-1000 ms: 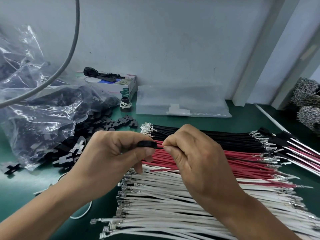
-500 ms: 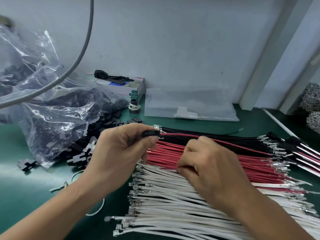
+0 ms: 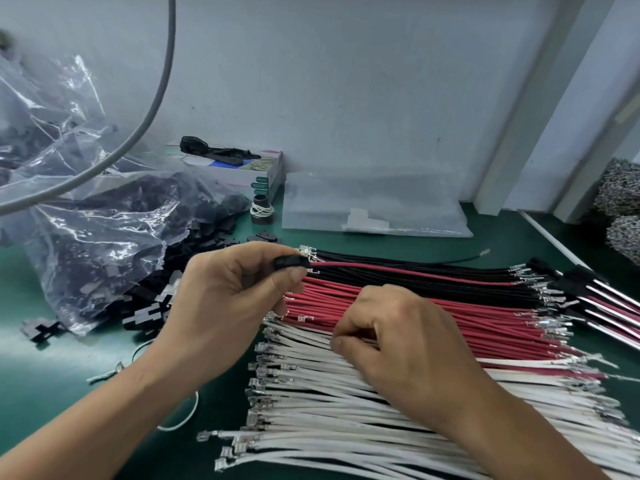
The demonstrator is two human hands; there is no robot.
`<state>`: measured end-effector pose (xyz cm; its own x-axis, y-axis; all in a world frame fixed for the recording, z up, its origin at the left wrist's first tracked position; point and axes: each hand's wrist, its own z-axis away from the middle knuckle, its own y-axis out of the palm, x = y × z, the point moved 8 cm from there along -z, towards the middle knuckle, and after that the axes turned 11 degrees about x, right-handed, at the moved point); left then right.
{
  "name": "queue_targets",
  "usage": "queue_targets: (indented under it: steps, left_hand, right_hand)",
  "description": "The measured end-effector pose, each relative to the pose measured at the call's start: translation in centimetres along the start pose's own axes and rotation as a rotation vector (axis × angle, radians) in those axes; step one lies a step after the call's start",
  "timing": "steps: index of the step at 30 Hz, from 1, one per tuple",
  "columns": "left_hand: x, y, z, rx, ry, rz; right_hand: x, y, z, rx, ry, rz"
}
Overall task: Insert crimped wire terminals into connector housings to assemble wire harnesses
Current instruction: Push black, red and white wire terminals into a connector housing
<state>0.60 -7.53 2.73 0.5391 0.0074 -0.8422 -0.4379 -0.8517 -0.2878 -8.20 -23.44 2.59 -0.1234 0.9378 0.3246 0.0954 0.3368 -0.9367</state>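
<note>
Red wire (image 3: 398, 270) is now seated in the black housing (image 3: 292, 263): a second ago the right hand (image 3: 391, 336) was up at the housing pushing it in, since then it has dropped away to the white wires (image 3: 346, 403) on the worktop (image 3: 41, 393). Left hand (image 3: 228, 303) grips the housing between thumb and forefinger, held just above the near ends of the black wires (image 3: 415, 277); the red wire trails from it to the right over the black row. Right hand's fingers are curled and its thumb and fingertips seem to be pinching a white wire at the boundary with the red wires (image 3: 433, 322). Can't tell if it's got one clear of the pile yet.

Read: one terminal in, white is next. Loose housings (image 3: 149, 311) spill from the bag (image 3: 93, 216) at left; finished harnesses (image 3: 602, 299) far right.
</note>
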Motion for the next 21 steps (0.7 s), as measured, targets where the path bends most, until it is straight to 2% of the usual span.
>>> queue_targets:
  steps: [8, 11, 15, 21]
  left_hand:
    - [0.1, 0.0, -0.1, 0.01, -0.03, 0.017]
    - [0.1, -0.6, -0.4, -0.009, -0.067, 0.042]
    - [0.6, -1.7, -0.6, -0.036, -0.139, 0.166]
    - [0.8, -1.1, -0.5, 0.016, -0.189, 0.25]
  right_hand:
    - [0.3, -0.6, 0.1, 0.002, -0.053, 0.015]
    - [-0.3, -2.0, 0.1, 0.04, -0.091, -0.13]
    - [-1.0, -4.3, 0.5, -0.029, -0.13, -0.123]
    - [-1.8, -6.7, 1.0, -0.192, -0.136, -0.119]
